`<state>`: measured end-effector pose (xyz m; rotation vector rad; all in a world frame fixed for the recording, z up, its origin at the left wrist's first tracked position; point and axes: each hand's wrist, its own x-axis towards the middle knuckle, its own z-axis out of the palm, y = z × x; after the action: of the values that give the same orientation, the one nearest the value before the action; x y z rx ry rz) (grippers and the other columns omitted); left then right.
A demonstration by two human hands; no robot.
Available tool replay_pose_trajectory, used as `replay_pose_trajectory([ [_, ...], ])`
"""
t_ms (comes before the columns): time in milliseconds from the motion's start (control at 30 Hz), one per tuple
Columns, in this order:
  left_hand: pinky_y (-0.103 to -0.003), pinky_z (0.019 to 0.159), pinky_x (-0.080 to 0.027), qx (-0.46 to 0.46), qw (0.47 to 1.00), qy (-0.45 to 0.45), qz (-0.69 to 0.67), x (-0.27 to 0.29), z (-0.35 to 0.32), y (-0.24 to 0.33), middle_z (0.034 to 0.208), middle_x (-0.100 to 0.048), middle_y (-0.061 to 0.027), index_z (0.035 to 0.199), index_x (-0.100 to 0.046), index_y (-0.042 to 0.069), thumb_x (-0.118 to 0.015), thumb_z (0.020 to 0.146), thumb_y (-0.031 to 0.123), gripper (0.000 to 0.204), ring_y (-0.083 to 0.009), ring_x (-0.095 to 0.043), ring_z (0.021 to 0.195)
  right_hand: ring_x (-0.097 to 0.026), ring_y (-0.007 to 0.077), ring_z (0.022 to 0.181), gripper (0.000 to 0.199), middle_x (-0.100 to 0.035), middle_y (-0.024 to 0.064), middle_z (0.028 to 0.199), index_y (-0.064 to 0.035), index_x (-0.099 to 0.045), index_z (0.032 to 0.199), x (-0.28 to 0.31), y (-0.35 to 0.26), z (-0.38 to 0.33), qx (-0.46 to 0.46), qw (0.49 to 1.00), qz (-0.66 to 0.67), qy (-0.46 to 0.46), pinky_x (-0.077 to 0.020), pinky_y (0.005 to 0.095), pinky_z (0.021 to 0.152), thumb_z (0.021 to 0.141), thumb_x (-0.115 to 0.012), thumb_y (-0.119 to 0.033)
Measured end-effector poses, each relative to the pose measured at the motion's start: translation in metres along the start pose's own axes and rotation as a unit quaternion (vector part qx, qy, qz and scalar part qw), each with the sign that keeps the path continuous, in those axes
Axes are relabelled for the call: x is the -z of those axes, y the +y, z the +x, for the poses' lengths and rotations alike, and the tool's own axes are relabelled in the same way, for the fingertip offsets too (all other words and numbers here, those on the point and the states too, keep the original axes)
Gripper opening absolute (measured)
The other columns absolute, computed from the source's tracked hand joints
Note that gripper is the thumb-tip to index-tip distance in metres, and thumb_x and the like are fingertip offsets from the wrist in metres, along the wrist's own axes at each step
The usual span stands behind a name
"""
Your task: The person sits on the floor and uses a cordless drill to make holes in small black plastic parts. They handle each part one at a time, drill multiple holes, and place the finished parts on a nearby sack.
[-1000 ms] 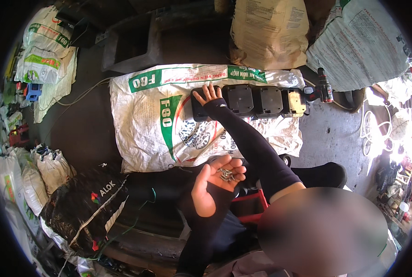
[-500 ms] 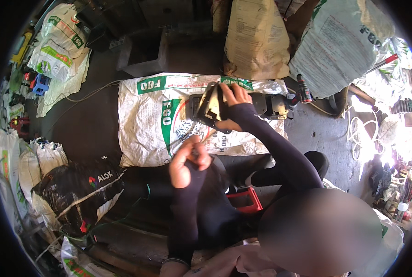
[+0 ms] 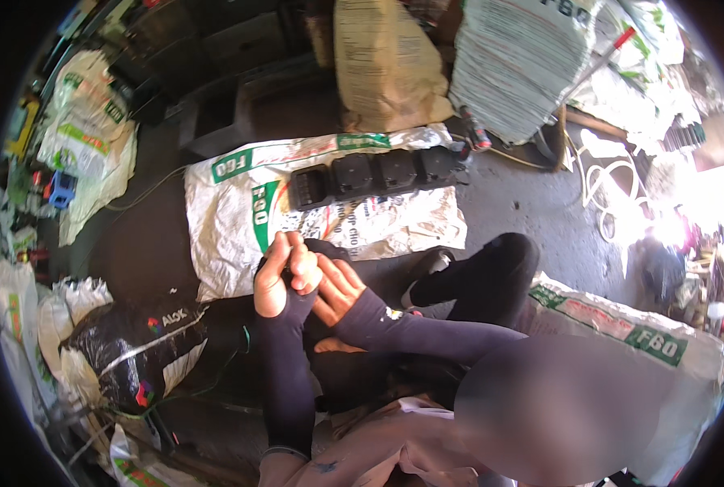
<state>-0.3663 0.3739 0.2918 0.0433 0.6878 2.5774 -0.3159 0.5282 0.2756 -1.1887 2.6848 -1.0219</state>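
Two hands meet in dark sleeves: the left hand [image 3: 285, 272] has its fingers curled inward, and the right hand [image 3: 341, 296] lies just beside it; whether either grasps anything cannot be told. Just beyond shows a black, partly hidden object [image 3: 330, 248]. Farther out, four black boxy plastic units [image 3: 396, 169] line a white woven sack [image 3: 225, 199].
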Motion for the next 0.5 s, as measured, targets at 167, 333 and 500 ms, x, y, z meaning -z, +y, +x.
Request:
replay_pose_trajectory([
  [167, -0.023, 0.045, -0.03, -0.011, 0.997, 0.058, 0.041, 0.015, 0.008, -0.016, 0.067, -0.044, 0.0006, 0.108, -0.053, 0.004, -0.039, 0.106, 0.029, 0.028, -0.0076, -0.036, 0.051, -0.03, 0.0474, 0.137, 0.075, -0.034, 0.0294, 0.144, 0.0, -0.05, 0.13, 0.012, 0.032, -0.034, 0.018, 0.99, 0.133, 0.05, -0.0299, 0.0541, 0.11, 0.071, -0.079, -0.036],
  [333, -0.025, 0.043, -0.029, -0.02, 0.999, 0.036, 0.012, 0.024, 0.004, -0.007, 0.067, -0.043, -0.0022, 0.108, -0.051, 0.0, -0.042, 0.104, 0.028, 0.029, -0.0092, -0.036, 0.049, -0.052, 0.0379, 0.12, 0.059, -0.053, 0.0245, 0.127, -0.0011, -0.051, 0.129, 0.003, 0.141, -0.085, -0.204, 0.94, 0.198, 0.191, -0.0449, 0.0442, 0.097, 0.081, -0.075, -0.027],
  [500, -0.026, 0.041, -0.029, -0.014, 0.997, 0.058, 0.057, 0.023, -0.005, -0.008, 0.061, -0.042, -0.0042, 0.101, -0.049, 0.0, -0.042, 0.105, 0.026, 0.027, -0.0112, -0.035, 0.045, -0.061, 0.029, 0.096, 0.078, -0.06, 0.0214, 0.112, 0.001, -0.042, 0.132, -0.009, 0.373, -0.121, -0.674, 0.648, 0.279, 0.219, -0.0491, 0.0387, 0.089, 0.077, -0.079, -0.042],
])
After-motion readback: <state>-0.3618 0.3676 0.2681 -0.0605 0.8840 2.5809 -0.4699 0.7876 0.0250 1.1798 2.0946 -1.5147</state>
